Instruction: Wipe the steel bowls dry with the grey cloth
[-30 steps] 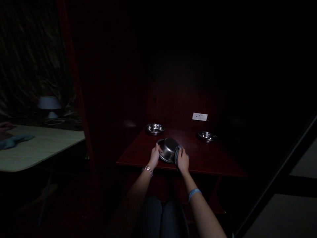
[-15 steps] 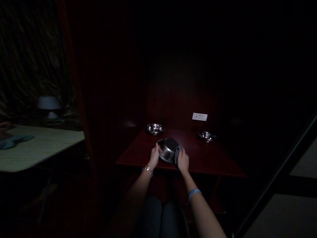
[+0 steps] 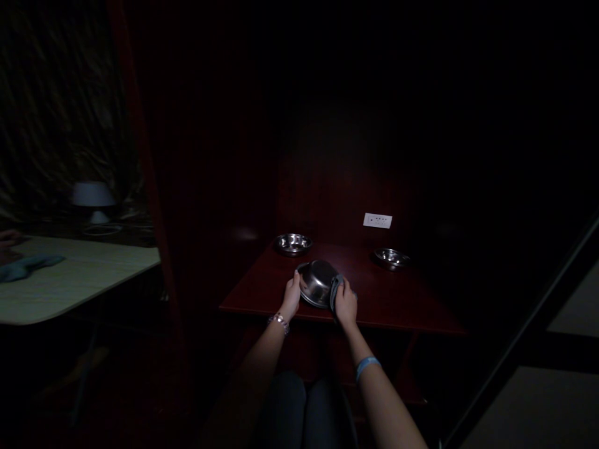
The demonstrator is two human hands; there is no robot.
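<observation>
A shiny metal bowl point(image 3: 319, 280) is tilted with its rounded underside facing up, above the front part of the dark red desk point(image 3: 266, 293). My left hand point(image 3: 291, 295) grips the bowl's left rim, thumb on top. On the other side, my right hand point(image 3: 346, 303) is closed on a grey cloth point(image 3: 335, 290) and presses it against the bowl's right edge. The fingers beneath the bowl are hidden. Farther back stand two more metal bowls, one at the left point(image 3: 292, 244) and one at the right point(image 3: 391, 258).
A white wall socket point(image 3: 377, 221) sits above the desk's back edge. To the left is a pale table point(image 3: 107, 262) with a bluish cloth point(image 3: 28, 267) and part of another person's hand point(image 3: 9, 240). A small lamp point(image 3: 93, 194) stands behind it. A dark partition point(image 3: 150, 187) separates the two.
</observation>
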